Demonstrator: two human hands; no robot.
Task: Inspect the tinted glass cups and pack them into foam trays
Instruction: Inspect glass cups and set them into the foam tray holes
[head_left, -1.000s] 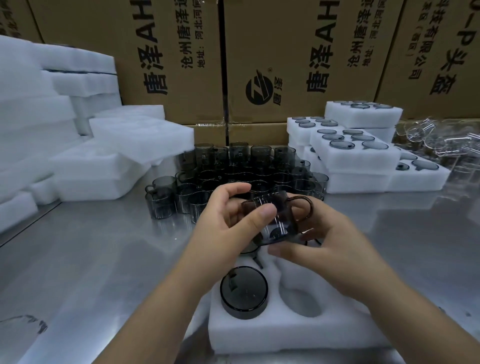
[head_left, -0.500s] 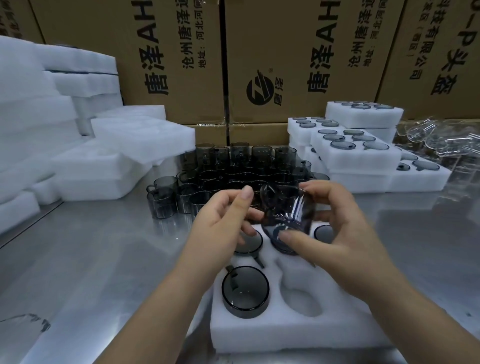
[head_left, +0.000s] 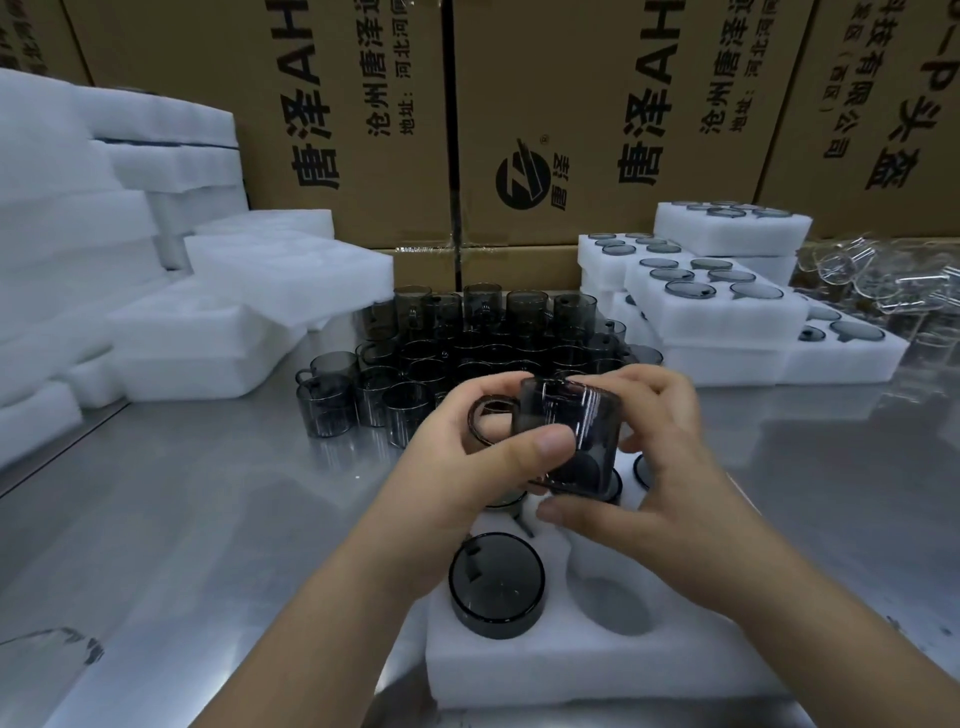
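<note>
A row of brown cardboard boxes (head_left: 597, 104) is stacked along the back, printed with black Chinese characters and 1 round black logo (head_left: 523, 174). A lower box (head_left: 514, 270) is sealed with clear tape (head_left: 447, 249). A brushed steel table (head_left: 182, 519) is spread beneath. Clear glassware (head_left: 883, 280) is heaped at the far right.

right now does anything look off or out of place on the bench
One thing: the tinted cup in the near-left pocket of the foam tray stands proud of the foam, while cups in the packed trays sit flush. Nothing looks broken.
</note>
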